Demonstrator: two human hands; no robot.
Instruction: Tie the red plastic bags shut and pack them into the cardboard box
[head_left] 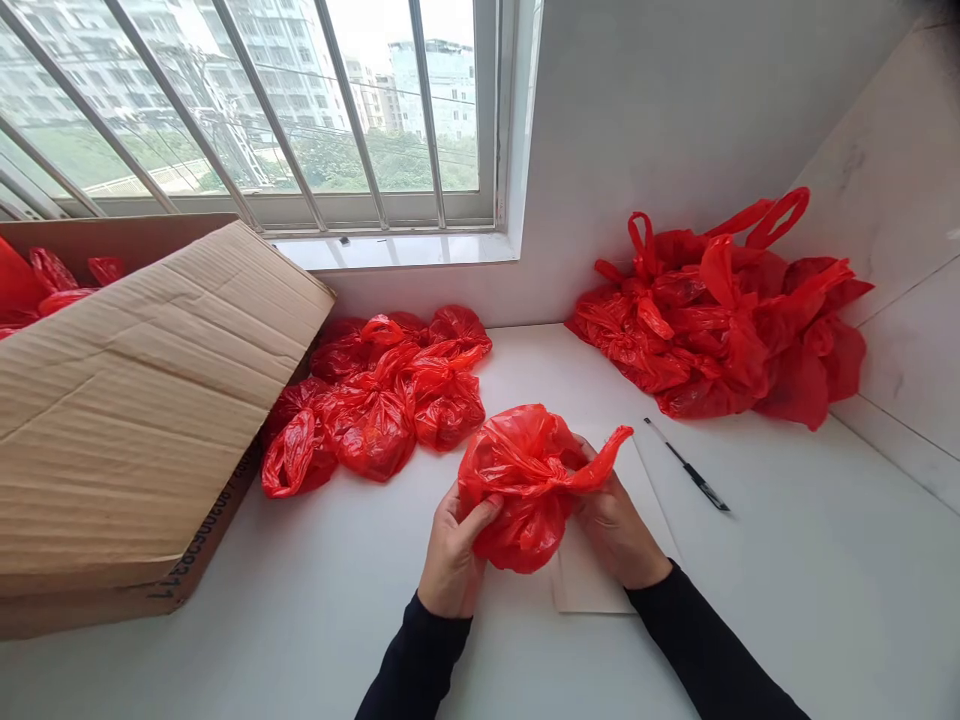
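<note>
The knotted red plastic bag [517, 520] is suspended above the counter [300, 630], supported between both hands. The left hand [454, 550] grips the bag's left side, thumb across the front. The right hand [619, 535] is closed against the opposite side, beneath the twisted tail extending rightward; its fingertips appear to lie behind the film, though the bag hides them. A pale sheet or pad [592, 580] rests on the counter, partly covered by the right hand and forearm. To its right lies a black-and-clear pen [690, 470], set diagonally. A cluster of tied red bags [375, 430] sits beyond the left hand, beside the open cardboard box [142, 410], which contains further red plastic [52, 280]. A larger heap of red bags [712, 340] with looped handles occupies the far right corner. A barred window [300, 140] is positioned behind the box and cluster.
</note>
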